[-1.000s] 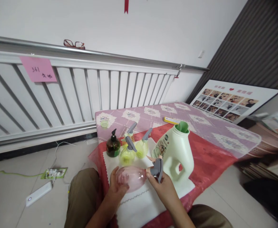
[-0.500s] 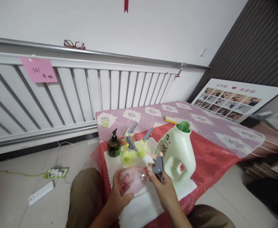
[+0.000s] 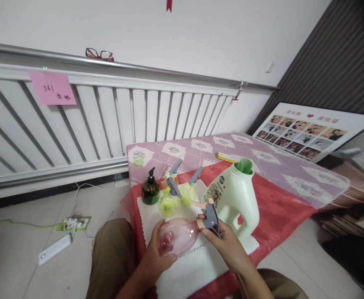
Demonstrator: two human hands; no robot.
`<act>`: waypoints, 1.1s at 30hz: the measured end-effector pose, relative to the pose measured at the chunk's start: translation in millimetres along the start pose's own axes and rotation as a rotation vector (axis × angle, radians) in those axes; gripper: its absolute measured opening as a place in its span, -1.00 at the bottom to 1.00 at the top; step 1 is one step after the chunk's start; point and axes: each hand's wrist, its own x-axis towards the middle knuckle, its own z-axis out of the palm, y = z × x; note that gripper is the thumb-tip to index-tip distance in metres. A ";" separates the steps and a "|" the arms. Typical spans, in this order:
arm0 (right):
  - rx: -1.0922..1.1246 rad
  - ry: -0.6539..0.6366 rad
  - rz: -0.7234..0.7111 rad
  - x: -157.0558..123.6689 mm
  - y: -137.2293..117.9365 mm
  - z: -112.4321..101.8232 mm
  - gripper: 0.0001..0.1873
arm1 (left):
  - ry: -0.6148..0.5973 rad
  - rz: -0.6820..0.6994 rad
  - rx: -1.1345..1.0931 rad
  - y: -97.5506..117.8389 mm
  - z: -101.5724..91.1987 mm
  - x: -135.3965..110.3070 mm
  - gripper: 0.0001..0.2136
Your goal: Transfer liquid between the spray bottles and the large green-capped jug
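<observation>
Since the first frame, I see the pink bottle (image 3: 180, 236) tipped, its base lower within the left fingers and its neck raised. My left hand (image 3: 157, 254) cups the base end; my right hand (image 3: 227, 245) pinches around the collar (image 3: 201, 224) below the spray head (image 3: 211, 218). I'd expect light, smooth, slippery plastic, so I'd cradle the belly and grip that ribless-looking collar. The far fingertips are hidden; I can't tell how tightly the threads sit.
</observation>
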 end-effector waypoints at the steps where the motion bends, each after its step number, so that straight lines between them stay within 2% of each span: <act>1: -0.011 -0.025 -0.004 0.7 -2.0 -1.6 -0.55 | -0.010 -0.011 -0.003 0.6 0.8 0.2 -0.14; 6: -0.072 -0.092 -0.031 4.2 -8.4 -4.9 -0.58 | 0.028 -0.024 -0.075 2.4 6.0 1.6 -0.14; 11: -0.070 -0.100 -0.038 7.6 -7.8 -5.3 -0.55 | -0.023 -0.043 -0.052 2.9 3.8 1.6 -0.12; 15: -0.082 -0.116 -0.049 9.7 -7.4 -3.7 -0.55 | 0.016 0.004 -0.043 -0.6 2.9 0.4 -0.10; 19: -0.097 -0.051 -0.036 9.0 -8.0 1.4 -0.58 | 0.041 -0.005 -0.034 -4.8 3.9 -1.8 -0.12; 23: -0.097 0.027 -0.035 4.3 -4.1 8.8 -0.62 | 0.062 0.046 -0.020 -6.2 5.7 -3.7 -0.15; 28: -0.080 0.125 -0.029 -3.4 2.4 18.1 -0.65 | 0.108 0.083 0.027 -0.6 11.7 -6.2 -0.14; 33: -0.019 0.227 -0.030 -11.3 4.8 28.7 -0.70 | 0.128 0.056 0.121 4.5 20.4 -10.8 -0.13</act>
